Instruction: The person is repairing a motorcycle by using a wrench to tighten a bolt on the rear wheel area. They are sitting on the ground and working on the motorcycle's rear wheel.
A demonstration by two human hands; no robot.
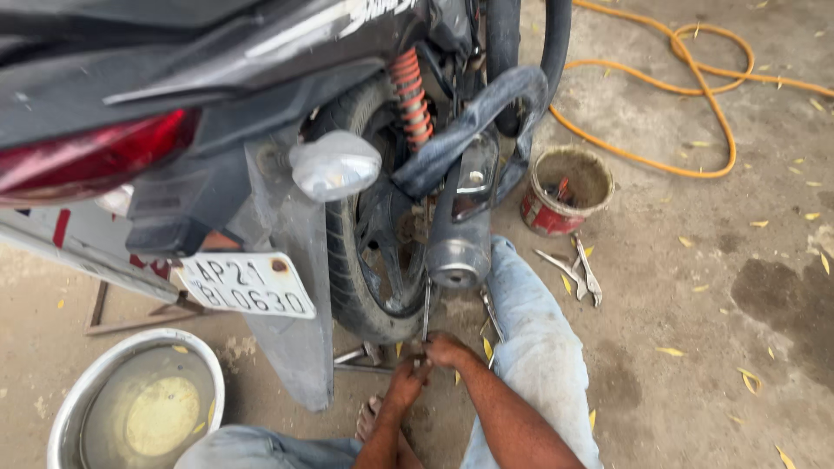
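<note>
I sit on the ground behind a motorcycle's rear tyre (365, 287). My left hand (404, 382) and my right hand (447, 350) meet low down by the tyre's bottom edge. Both close around the lower end of a thin metal bar (426, 304), which rises toward the wheel beneath the chrome-tipped exhaust (459, 247). My jeans-clad right leg (530, 347) stretches forward beside the wheel, and my bare foot (372, 417) lies under my left forearm.
A metal bowl of water (69, 408) stands at lower left. A red tin of tools (543, 217) and loose pliers (578, 274) lie right of the exhaust. An orange hose (695, 87) loops on the concrete. A red shock absorber (410, 95) and grey mudguard (295, 304) are close.
</note>
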